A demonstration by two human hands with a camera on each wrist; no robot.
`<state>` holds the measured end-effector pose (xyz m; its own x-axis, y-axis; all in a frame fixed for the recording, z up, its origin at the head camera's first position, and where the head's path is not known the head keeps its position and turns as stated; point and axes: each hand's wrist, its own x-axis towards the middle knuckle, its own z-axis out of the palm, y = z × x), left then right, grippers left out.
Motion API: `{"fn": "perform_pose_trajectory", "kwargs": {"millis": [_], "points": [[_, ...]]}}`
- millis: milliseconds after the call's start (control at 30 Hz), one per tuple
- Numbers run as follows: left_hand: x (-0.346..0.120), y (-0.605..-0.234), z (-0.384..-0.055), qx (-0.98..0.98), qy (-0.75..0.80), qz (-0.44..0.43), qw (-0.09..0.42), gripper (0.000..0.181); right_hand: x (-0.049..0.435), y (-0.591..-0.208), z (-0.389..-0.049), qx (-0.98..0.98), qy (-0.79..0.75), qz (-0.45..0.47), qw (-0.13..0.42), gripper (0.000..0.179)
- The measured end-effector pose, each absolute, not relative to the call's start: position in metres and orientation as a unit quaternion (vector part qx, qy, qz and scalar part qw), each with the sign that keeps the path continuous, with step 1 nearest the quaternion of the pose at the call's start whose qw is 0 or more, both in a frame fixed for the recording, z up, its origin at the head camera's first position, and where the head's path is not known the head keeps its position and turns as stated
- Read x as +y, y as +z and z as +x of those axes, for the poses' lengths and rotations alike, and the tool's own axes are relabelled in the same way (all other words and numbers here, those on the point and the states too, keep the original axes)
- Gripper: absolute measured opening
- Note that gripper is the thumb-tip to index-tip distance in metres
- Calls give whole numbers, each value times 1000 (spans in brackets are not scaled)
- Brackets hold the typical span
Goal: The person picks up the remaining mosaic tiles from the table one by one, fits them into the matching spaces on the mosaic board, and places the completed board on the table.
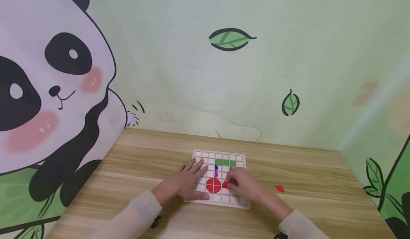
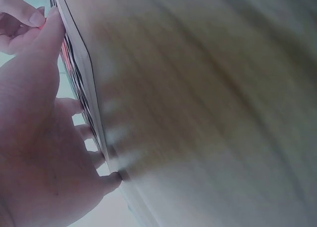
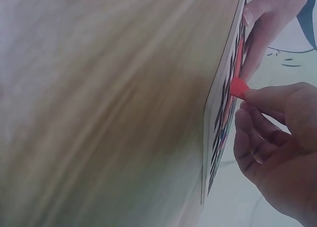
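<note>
A white grid board (image 1: 221, 198) with square cells lies flat on the table. Spread over its left side, my left hand (image 1: 189, 182) rests with straight fingers and the thumb near the front edge. My right hand (image 1: 244, 184) pinches a red quarter-circle piece (image 3: 238, 87) between thumb and fingertips, over the board's right half. Left of that piece, four-part red circle pieces (image 1: 213, 185) fill a block of cells. Higher up sit a green strip of squares (image 1: 225, 162), a blue half-round piece (image 1: 216, 167) and a magenta one (image 1: 216, 174). Another magenta piece shows partly behind my right hand.
A loose red quarter piece (image 1: 280, 188) lies on the wooden table (image 1: 314, 182), right of the board. Behind the table hangs a pale green backdrop (image 1: 179, 71) printed with leaves and a large panda (image 1: 64, 89) at left.
</note>
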<state>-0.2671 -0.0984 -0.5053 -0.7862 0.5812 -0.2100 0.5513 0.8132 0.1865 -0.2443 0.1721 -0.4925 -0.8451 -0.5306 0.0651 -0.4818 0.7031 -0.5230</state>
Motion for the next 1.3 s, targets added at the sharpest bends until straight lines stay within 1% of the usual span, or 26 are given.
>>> {"fn": "perform_pose_trajectory", "kwargs": {"millis": [133,367,667,1300], "points": [[-99,-506,-267,943,58,302,126,112,171,-492,-243,921,-267,-278,56,9],[-98,-508,-270,944,48,305,112,112,172,-491,-242,915,-259,-303,59,10],[-97,-507,-270,944,47,304,122,113,175,-495,-244,911,-283,-290,81,12],[-98,-507,-267,945,46,302,119,113,177,-497,-243,906,-289,-294,96,13]]}}
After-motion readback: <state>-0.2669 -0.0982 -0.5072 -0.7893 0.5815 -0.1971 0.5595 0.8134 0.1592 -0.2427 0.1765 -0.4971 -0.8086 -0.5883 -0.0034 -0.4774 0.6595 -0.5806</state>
